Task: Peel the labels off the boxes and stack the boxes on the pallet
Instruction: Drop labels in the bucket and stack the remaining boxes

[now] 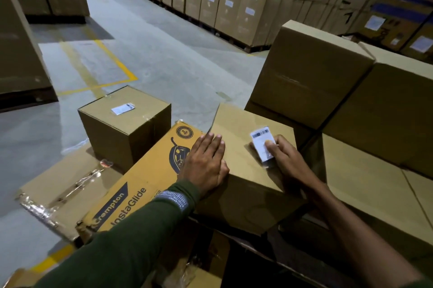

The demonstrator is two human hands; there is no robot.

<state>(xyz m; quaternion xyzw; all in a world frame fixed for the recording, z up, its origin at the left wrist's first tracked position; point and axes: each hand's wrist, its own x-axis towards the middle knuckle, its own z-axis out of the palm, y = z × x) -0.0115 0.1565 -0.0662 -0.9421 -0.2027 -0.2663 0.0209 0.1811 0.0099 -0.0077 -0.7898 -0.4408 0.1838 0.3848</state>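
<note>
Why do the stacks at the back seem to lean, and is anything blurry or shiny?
Head view: the wide-angle lens bends the far stacked cartons; they look soft and dim. Tape on the flattened cardboard glints. The left hand and right hand at the label are sharp.

The box [248, 170] under both hands is plain tan cardboard, and the label [263, 146] on its top is white with black barcode stripes along its far edge. Beside it, a flattened carton [140, 184] is orange-yellow with dark navy lettering, a navy iron drawing and a round black seal. The smaller box [124, 123] on the floor is brown, carrying a white label [122, 108] with a dark mark. The sleeve [131, 238] on the left arm is dark green, with a blue-grey cuff band printed in white. The floor [152, 41] is pale grey concrete, marked with yellow lines [117, 65]. Far stacked cartons [225, 6] are brown with white labels.
</note>
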